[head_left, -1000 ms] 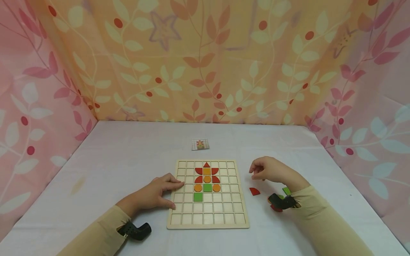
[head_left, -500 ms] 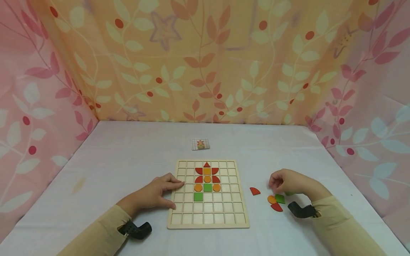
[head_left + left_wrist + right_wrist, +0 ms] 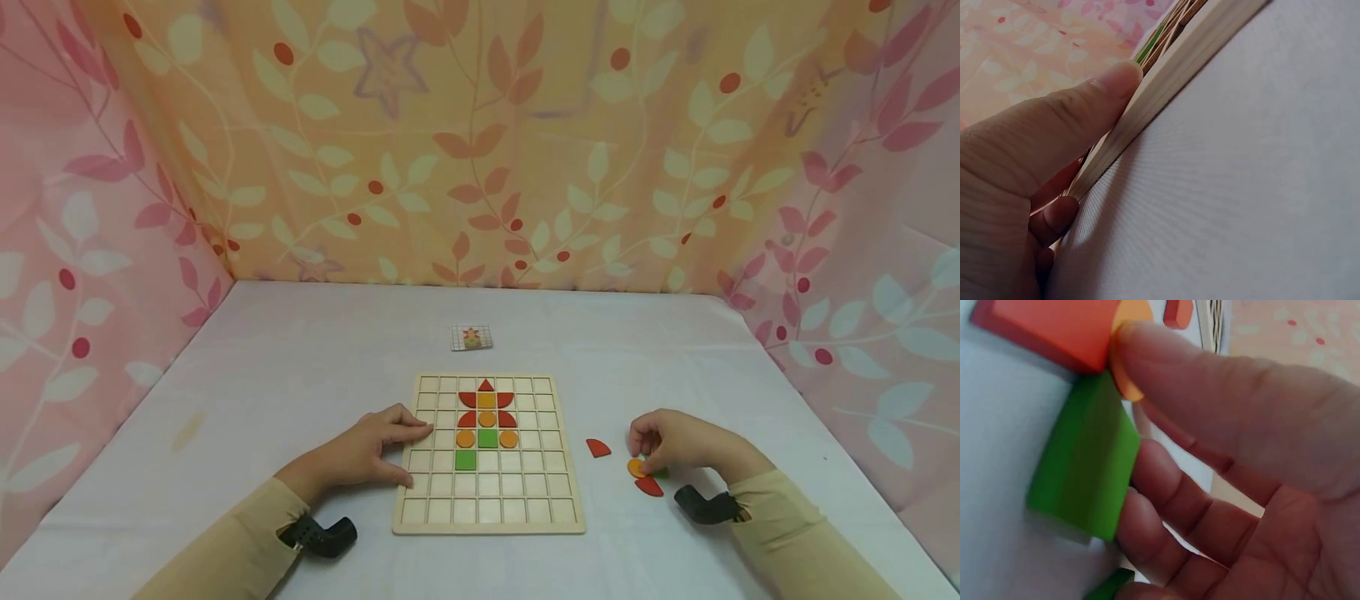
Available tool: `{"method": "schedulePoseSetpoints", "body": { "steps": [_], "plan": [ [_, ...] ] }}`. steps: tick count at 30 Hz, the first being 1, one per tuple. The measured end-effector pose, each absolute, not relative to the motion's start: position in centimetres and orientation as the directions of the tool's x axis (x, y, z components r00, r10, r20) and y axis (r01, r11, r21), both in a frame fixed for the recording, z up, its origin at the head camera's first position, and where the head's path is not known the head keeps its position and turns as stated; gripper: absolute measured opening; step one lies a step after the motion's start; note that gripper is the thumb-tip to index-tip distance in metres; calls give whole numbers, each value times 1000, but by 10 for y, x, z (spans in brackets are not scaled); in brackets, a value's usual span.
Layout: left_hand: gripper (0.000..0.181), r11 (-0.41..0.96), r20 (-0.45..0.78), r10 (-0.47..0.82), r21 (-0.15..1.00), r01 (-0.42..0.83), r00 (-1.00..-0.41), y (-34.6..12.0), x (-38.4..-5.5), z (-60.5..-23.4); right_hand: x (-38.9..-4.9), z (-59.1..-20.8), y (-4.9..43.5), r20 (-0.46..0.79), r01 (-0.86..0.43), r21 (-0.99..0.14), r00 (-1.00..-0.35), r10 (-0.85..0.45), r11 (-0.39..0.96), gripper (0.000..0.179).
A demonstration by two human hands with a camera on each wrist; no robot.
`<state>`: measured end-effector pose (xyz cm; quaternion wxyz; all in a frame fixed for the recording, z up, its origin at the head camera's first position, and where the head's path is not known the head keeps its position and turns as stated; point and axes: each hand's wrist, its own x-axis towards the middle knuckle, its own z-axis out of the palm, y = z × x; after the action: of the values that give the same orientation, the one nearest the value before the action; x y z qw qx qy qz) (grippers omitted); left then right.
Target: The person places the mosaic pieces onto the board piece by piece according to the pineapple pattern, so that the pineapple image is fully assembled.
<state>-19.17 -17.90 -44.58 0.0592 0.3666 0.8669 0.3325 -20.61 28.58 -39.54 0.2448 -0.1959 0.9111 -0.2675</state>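
My left hand (image 3: 367, 450) rests at the left edge of the wooden grid board (image 3: 487, 528), its fingers fairly straight. In the left wrist view its thumb (image 3: 1119, 78) presses on the board's rim. Right of the board, my right hand (image 3: 678, 442) pinches an orange disc (image 3: 634, 468) with curled fingers, the thumb (image 3: 1154, 347) lying over the disc. Against the disc are a green square block (image 3: 1085, 456) and a red quarter-circle piece (image 3: 649, 487). My hand partly hides the green block in the head view.
Red, orange and green pieces, including a green square (image 3: 466, 460), form a figure in the board's cells. Another red quarter-circle (image 3: 597, 448) lies between board and right hand. A small pattern card (image 3: 471, 337) lies behind the board. Floral cloth (image 3: 480, 167) hangs around the table.
My right hand has moved right from beside the board to the loose pieces, then lowered its fingers onto the orange disc. The left hand has stayed at the board's edge.
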Motion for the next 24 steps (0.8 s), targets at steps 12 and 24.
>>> {"method": "schedulePoseSetpoints", "body": {
  "steps": [12,24],
  "plan": [
    [73,510,149,674,614,602,-723,-179,-192,-445,-204,-394,282,-332,-271,-568,-789,-518,777,25],
    [71,516,145,674,611,601,-725,-178,-192,-445,-207,-391,282,-301,-287,-592,-788,-537,753,20]
  ]
}}
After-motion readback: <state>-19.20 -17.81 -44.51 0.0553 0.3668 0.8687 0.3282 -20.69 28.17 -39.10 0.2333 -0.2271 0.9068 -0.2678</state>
